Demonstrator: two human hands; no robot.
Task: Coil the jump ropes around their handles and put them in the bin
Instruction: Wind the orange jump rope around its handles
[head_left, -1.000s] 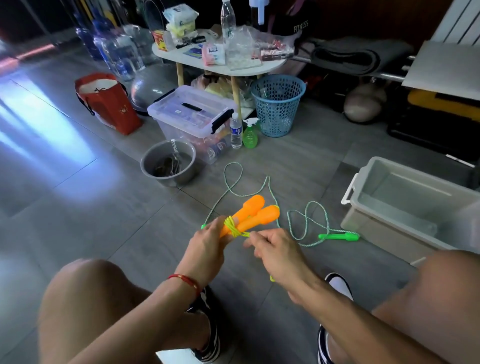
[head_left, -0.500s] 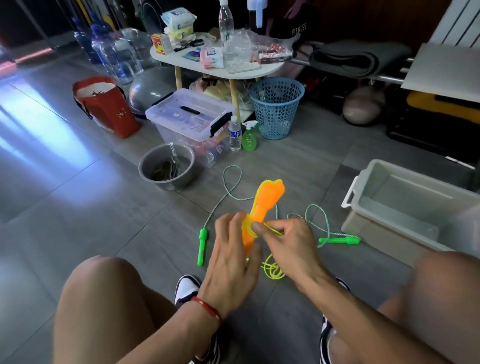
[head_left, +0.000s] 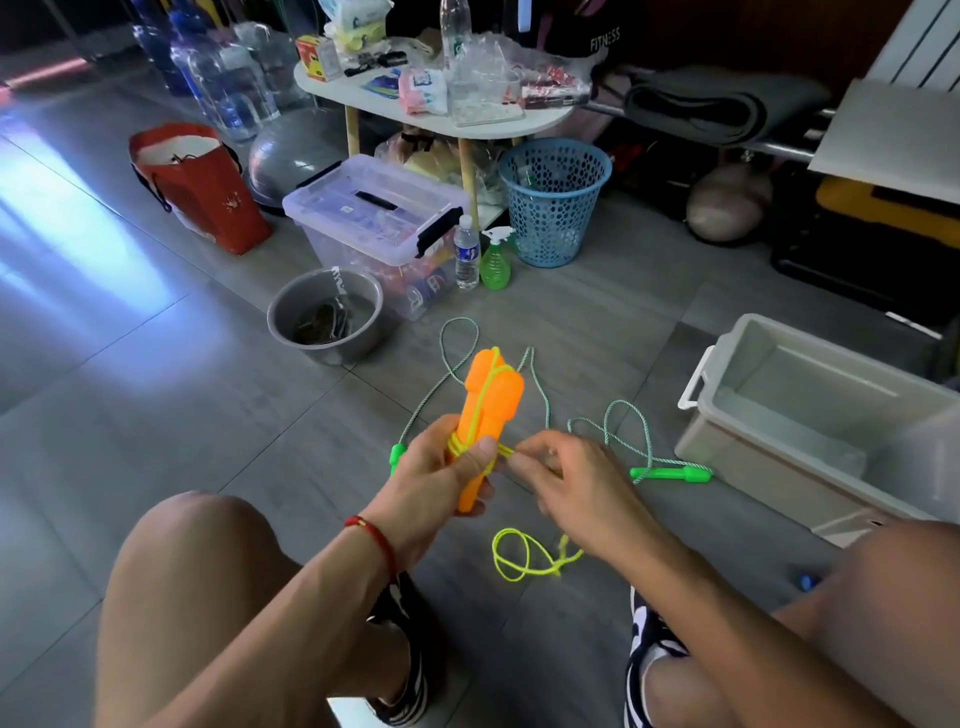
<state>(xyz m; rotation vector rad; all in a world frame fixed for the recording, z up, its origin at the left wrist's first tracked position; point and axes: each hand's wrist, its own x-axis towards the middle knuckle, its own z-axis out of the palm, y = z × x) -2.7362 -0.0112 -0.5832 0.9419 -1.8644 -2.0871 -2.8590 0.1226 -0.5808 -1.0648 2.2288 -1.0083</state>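
The left hand (head_left: 439, 480), just below the centre of the frame, is wrapped around the 2 orange handles (head_left: 485, 415), held side by side and standing nearly upright, with the thumb pressing on a few turns of yellow rope (head_left: 524, 556) wound about their middle. A red string bracelet (head_left: 375, 535) sits on that wrist. The right hand (head_left: 563, 480), just to the right and almost touching, pinches the yellow rope between thumb and fingertips where it leaves the handles. One strand of the rope runs up over the tops of the handles; the loose remainder lies in loops on the grey tiled floor (head_left: 156, 415) below the right hand, between the person's 2 bare knees.

Behind the hands a second jump rope, a green-and-white cord (head_left: 545, 405), lies uncoiled on the floor in open loops. One of its green handles (head_left: 672, 474) lies flat to the right of the right hand; the other green handle (head_left: 397, 456) peeks out just left of the left hand.

At the right edge of the frame, well apart from the hands, stands the open grey bin (head_left: 769, 447), with neither rope in it.

Farther back, in the upper middle, are a metal bowl (head_left: 324, 317), a clear lidded box (head_left: 374, 218), a small water bottle (head_left: 466, 254), a green spray bottle (head_left: 496, 262), a blue mesh basket (head_left: 553, 202) and a cluttered white table (head_left: 441, 117). A red bag (head_left: 205, 192) stands in the upper left.
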